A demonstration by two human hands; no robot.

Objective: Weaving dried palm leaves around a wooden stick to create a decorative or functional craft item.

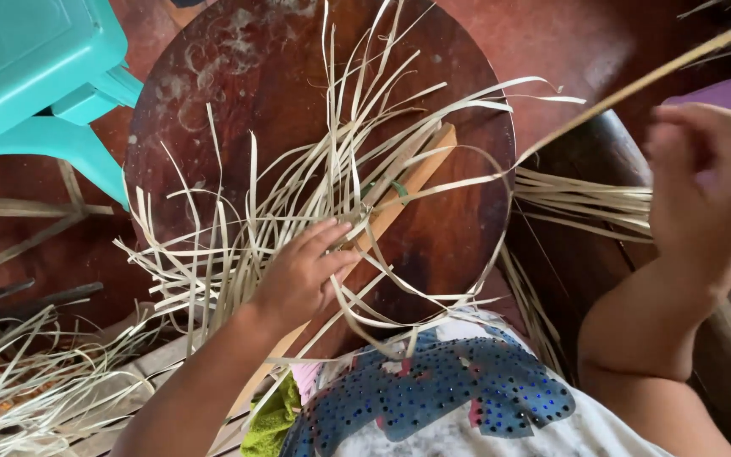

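Note:
A woven start of pale flat straw strips [332,182] lies on a round dark wooden board [458,237], loose ends fanning out in all directions. My left hand [302,271] presses flat on the crossing of the strips, fingers spread, over a light wooden slat [420,173] that runs diagonally under the weave. My right hand [704,182] is raised at the right, blurred, fingers closed on one long strip [628,89] that stretches from the weave up to the top right corner.
A turquoise plastic stool [35,76] stands at the top left. More loose strips lie in a pile [35,381] at the lower left and in a bundle [585,203] at the right of the board. The floor is dark reddish wood.

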